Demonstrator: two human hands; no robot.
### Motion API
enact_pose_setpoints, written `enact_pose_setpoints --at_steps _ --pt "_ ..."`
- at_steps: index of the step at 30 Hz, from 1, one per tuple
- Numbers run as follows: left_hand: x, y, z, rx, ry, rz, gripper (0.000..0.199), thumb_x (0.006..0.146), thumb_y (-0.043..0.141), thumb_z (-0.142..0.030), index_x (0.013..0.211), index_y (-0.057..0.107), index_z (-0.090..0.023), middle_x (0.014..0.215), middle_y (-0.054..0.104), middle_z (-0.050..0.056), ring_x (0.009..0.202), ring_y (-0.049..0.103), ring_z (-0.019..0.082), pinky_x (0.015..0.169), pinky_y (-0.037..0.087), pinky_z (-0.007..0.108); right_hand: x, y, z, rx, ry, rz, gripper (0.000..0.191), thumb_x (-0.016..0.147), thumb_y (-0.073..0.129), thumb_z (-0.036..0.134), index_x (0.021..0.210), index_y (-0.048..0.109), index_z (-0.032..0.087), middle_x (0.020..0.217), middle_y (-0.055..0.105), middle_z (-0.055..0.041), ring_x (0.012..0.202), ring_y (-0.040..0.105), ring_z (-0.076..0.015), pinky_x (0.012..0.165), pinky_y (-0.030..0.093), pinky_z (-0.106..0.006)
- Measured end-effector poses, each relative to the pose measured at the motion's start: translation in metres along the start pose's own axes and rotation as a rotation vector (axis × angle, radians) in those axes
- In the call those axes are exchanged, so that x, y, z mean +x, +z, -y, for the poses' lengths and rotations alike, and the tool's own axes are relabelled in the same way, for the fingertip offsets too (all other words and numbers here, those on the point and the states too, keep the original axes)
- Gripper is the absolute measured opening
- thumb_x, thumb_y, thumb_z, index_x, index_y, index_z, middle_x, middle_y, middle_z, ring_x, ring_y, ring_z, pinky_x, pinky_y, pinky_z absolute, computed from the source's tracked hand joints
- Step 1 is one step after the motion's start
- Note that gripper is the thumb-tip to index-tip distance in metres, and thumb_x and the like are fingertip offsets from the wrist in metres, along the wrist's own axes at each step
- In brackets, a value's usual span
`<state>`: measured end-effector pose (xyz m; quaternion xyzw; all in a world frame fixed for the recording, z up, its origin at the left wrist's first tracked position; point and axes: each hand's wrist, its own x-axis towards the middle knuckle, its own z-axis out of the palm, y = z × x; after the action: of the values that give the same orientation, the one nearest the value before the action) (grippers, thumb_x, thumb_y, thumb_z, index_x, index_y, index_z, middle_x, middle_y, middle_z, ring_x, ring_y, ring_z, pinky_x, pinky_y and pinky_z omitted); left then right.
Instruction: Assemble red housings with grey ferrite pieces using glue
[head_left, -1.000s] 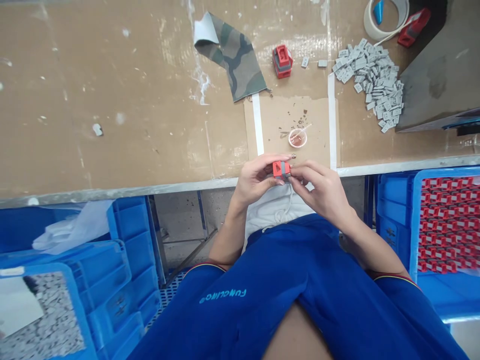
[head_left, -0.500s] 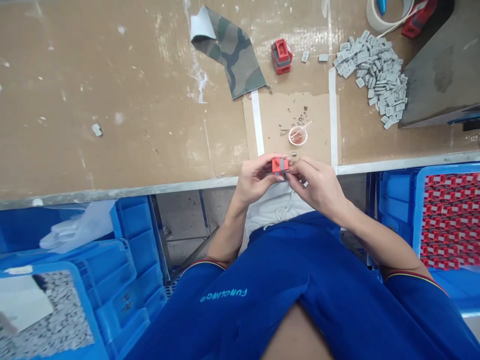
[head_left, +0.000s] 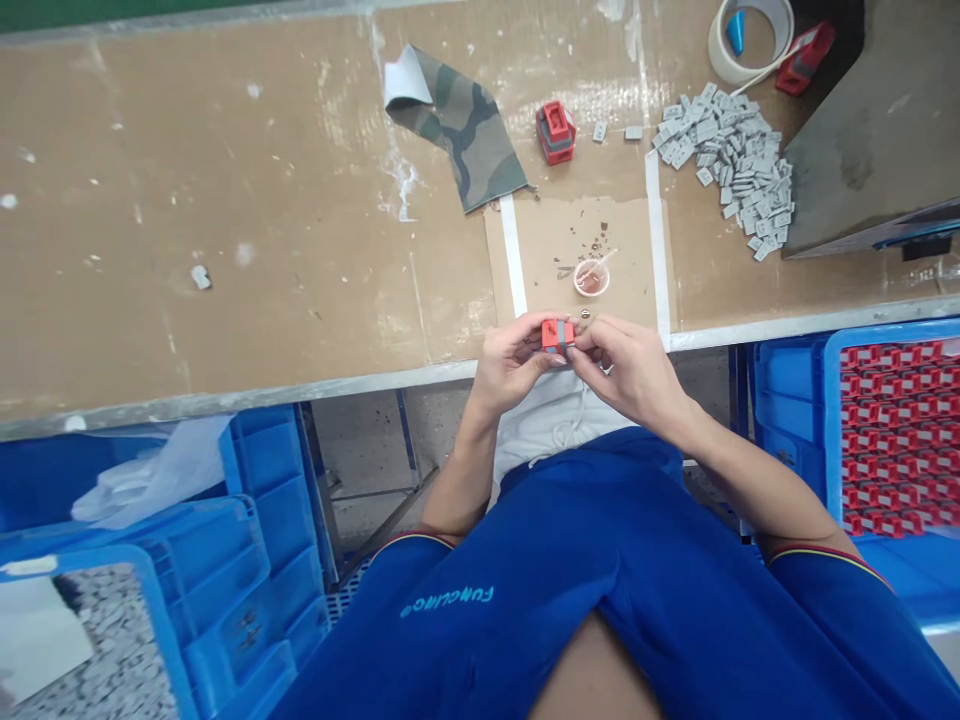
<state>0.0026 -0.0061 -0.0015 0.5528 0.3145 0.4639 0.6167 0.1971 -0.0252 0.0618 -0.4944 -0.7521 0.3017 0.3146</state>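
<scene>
A small red-and-gray block (head_left: 557, 336) is sitting between the person's hands, in front of the body and over the near edge of the worktop (head_left: 300, 250). The left hand (head_left: 511, 368) is clamping it from the left, thumb below and fingers above. The right hand (head_left: 626, 365) is bringing thumb and fingertips together at the block's right side; whether they are pinching the block itself or some smaller part, I cannot tell.

With the block being so near the edge, a loosening left grip could be sending it down to the lap or floor. Hard pressing from the right could be twisting it out of line.

Just beyond the fingers, a small shiny piece (head_left: 586, 314) is lying loose, and a brushing knuckle could be knocking it off. Behind it, an open cup (head_left: 592, 295) is holding reddish liquid and a thin stick (head_left: 606, 258); a careless forward reach could be tipping it. Dark crumbs (head_left: 603, 229) are lying close behind and could be sticking to wet surfaces.

Farther out, another red block (head_left: 556, 132) is standing beside a camouflage cloth (head_left: 484, 140).
</scene>
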Motion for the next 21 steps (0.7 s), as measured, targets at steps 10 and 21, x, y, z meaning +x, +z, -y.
enact_pose_setpoints --at_steps 10,21 --pt "0.0 0.002 -0.002 -0.007 0.029 -0.025 0.048 0.088 0.082 -0.056 0.122 0.074 -0.023 0.124 0.081 0.014 0.112 0.079 0.025 0.098 0.064 0.037 -0.009 -0.01 0.011 0.055 -0.058 0.003 0.004 0.099 0.064 0.017 0.1 0.067 0.019 0.092 0.072 -0.0049 0.079 0.069 -0.0167 0.073 0.055 -0.028" --pt "-0.004 0.009 -0.018 -0.238 0.072 -0.126 0.057 0.069 0.092 -0.068 0.106 0.068 -0.031 0.115 0.078 0.006 0.098 0.078 0.021 0.084 0.065 0.034 -0.011 -0.022 0.059 -0.131 -0.27 -0.095 0.01 0.105 0.062 0.023 0.111 0.069 0.022 0.101 0.074 -0.0072 0.086 0.07 -0.0207 0.074 0.056 -0.033"
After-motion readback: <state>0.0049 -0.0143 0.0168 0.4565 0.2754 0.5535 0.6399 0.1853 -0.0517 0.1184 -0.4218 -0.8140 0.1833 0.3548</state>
